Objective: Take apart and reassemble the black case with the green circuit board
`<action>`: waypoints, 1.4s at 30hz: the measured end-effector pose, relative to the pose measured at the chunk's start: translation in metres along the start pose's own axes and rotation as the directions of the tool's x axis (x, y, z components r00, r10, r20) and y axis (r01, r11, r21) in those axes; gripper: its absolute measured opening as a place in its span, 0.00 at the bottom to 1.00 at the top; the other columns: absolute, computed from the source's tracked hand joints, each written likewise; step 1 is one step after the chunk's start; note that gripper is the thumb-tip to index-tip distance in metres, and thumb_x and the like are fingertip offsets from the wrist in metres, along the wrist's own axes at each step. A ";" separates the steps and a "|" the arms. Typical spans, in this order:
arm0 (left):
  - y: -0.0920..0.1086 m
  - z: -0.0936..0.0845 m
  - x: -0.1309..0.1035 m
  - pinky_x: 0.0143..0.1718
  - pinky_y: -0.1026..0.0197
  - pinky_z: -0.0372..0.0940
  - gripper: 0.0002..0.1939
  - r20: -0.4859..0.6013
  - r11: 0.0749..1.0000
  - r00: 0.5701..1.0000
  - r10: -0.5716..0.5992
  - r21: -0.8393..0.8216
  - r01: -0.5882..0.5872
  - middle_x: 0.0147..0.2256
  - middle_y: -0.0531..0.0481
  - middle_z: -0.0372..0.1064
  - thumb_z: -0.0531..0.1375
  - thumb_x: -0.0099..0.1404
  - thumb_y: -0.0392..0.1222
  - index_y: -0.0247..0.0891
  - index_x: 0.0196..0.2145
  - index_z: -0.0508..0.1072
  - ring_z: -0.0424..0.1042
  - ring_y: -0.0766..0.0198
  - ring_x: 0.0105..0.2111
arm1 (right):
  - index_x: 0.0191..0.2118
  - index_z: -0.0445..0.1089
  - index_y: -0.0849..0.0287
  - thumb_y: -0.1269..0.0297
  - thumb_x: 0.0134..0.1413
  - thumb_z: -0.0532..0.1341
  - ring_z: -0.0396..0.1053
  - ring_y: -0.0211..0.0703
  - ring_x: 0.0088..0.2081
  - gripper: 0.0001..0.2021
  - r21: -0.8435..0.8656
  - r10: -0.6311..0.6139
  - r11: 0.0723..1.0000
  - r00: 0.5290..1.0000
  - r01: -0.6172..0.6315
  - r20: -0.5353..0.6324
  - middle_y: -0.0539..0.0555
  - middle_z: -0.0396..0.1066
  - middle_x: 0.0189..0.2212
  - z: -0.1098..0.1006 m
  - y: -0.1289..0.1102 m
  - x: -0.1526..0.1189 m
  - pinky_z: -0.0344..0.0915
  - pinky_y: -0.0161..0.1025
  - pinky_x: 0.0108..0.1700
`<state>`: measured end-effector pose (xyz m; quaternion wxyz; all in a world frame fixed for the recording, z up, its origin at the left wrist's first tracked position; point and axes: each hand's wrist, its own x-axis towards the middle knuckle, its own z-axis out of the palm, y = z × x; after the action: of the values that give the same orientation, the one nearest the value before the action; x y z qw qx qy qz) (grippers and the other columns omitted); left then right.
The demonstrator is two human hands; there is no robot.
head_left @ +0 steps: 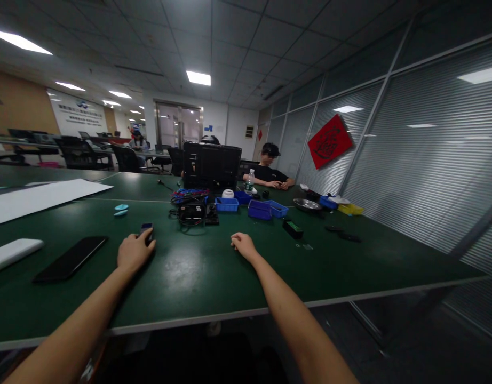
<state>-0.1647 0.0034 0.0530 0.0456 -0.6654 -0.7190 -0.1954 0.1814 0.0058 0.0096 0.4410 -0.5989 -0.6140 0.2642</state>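
Left hand (134,253), one: fingers and thumb set narrow about a small dark device (147,228), which sits on the green table (214,282), left of its middle and well in from the near edge. Device: blue-grey face visible, nearer end hidden by the hand; long axis seemingly from near edge toward far edge, visible end pointing to the far edge; exact heading cannot be told. Right hand (243,244), one: fingers curled in, narrow, at the table's middle; contents, if any, hidden. Black slab (72,260), one: flat, left of the left hand, long axis slanting from the near edge up toward the far right. White slab (14,254), one: toward the left edge. Turquoise pieces (121,207), two: beyond the left hand, toward the far edge. Black box with green top (293,228), one: right of the right hand.
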 end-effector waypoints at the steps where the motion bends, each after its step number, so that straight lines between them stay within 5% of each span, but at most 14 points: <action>1: 0.006 0.002 -0.002 0.39 0.53 0.60 0.28 0.000 0.999 0.999 0.041 0.015 -0.041 0.41 0.39 0.63 0.47 0.58 0.55 0.45 0.54 0.60 0.65 0.51 0.40 | 0.33 0.69 0.63 0.71 0.47 0.54 0.63 0.31 0.19 0.08 -0.004 -0.002 1.000 1.000 0.002 0.002 0.51 0.70 0.23 0.000 0.000 0.000 0.60 0.29 0.24; 7: 0.050 0.021 -0.013 0.41 0.57 0.59 0.27 -0.005 0.979 0.980 0.198 -0.045 -0.198 0.37 0.43 0.61 0.49 0.58 0.54 0.46 0.54 0.61 0.64 0.55 0.39 | 0.33 0.69 0.63 0.72 0.47 0.54 0.64 0.32 0.19 0.08 -0.030 -0.005 1.000 1.000 0.005 -0.001 0.51 0.70 0.23 -0.001 -0.001 -0.001 0.61 0.30 0.25; 13: 0.121 0.043 -0.030 0.45 0.59 0.56 0.26 0.010 0.927 0.955 0.297 -0.242 -0.286 0.37 0.45 0.60 0.55 0.55 0.50 0.46 0.52 0.63 0.62 0.57 0.41 | 0.33 0.69 0.62 0.72 0.48 0.54 0.64 0.32 0.19 0.08 -0.055 -0.003 0.998 1.000 0.003 0.003 0.50 0.70 0.23 -0.002 -0.001 -0.001 0.61 0.29 0.25; 18: 0.164 0.063 -0.045 0.46 0.59 0.56 0.30 -0.007 0.827 0.919 0.395 -0.432 -0.359 0.40 0.45 0.61 0.57 0.54 0.46 0.44 0.55 0.58 0.63 0.59 0.42 | 0.36 0.69 0.60 0.60 0.55 0.50 0.66 0.36 0.29 0.13 -0.155 -0.143 0.979 0.986 0.129 -0.081 0.52 0.69 0.29 -0.002 -0.010 -0.009 0.62 0.33 0.34; 20: 0.168 0.068 -0.045 0.45 0.59 0.57 0.33 -0.021 0.761 0.906 0.422 -0.535 -0.367 0.41 0.45 0.64 0.55 0.54 0.40 0.42 0.58 0.53 0.64 0.61 0.40 | 0.44 0.66 0.58 0.55 0.54 0.50 0.65 0.40 0.38 0.17 -0.254 -0.236 0.945 0.966 0.204 -0.103 0.55 0.68 0.37 0.001 -0.016 -0.015 0.60 0.36 0.41; 23: 0.162 0.071 -0.039 0.43 0.60 0.60 0.35 -0.002 0.708 0.947 0.321 -0.663 -0.242 0.43 0.46 0.65 0.52 0.52 0.32 0.40 0.58 0.50 0.66 0.64 0.37 | 0.55 0.56 0.54 0.51 0.49 0.55 0.60 0.46 0.46 0.27 -0.430 -0.266 0.874 0.963 0.224 -0.039 0.57 0.63 0.45 0.010 -0.025 -0.023 0.57 0.40 0.46; 28: 0.150 0.067 -0.032 0.40 0.61 0.62 0.32 0.049 0.727 0.993 0.111 -0.685 -0.047 0.41 0.47 0.67 0.52 0.52 0.33 0.38 0.56 0.53 0.67 0.64 0.36 | 0.55 0.56 0.53 0.59 0.51 0.54 0.59 0.48 0.46 0.24 -0.581 -0.200 0.797 0.980 0.167 0.007 0.59 0.62 0.45 0.021 -0.027 -0.021 0.57 0.41 0.46; 34: 0.149 0.065 -0.035 0.40 0.61 0.61 0.33 0.025 0.751 0.990 0.140 -0.654 -0.089 0.41 0.47 0.67 0.53 0.52 0.35 0.37 0.57 0.52 0.68 0.63 0.36 | 0.53 0.58 0.61 0.63 0.52 0.53 0.60 0.51 0.45 0.21 -0.626 -0.065 0.775 0.975 -0.085 -0.213 0.64 0.63 0.43 -0.013 -0.003 -0.001 0.56 0.43 0.45; 39: 0.148 0.067 -0.034 0.40 0.61 0.61 0.34 0.037 0.754 0.989 0.145 -0.651 -0.086 0.41 0.47 0.68 0.53 0.53 0.35 0.37 0.57 0.50 0.68 0.64 0.35 | 0.51 0.58 0.66 0.64 0.51 0.53 0.61 0.54 0.46 0.21 -0.550 0.091 0.717 0.840 -0.429 -0.536 0.67 0.63 0.43 -0.067 0.028 0.005 0.57 0.44 0.43; 42: 0.147 0.069 -0.033 0.40 0.61 0.61 0.34 0.045 0.758 0.988 0.148 -0.647 -0.084 0.41 0.47 0.68 0.53 0.53 0.36 0.37 0.58 0.50 0.68 0.64 0.35 | 0.49 0.58 0.69 0.65 0.50 0.54 0.60 0.57 0.47 0.20 -0.478 0.140 0.698 0.757 -0.533 -0.639 0.71 0.62 0.44 -0.086 0.039 0.004 0.57 0.46 0.44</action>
<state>-0.0047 0.0011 0.0113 -0.2066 -0.6924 -0.5673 -0.3952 0.2750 -0.0027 0.0175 0.3114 -0.8674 -0.3824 -0.0658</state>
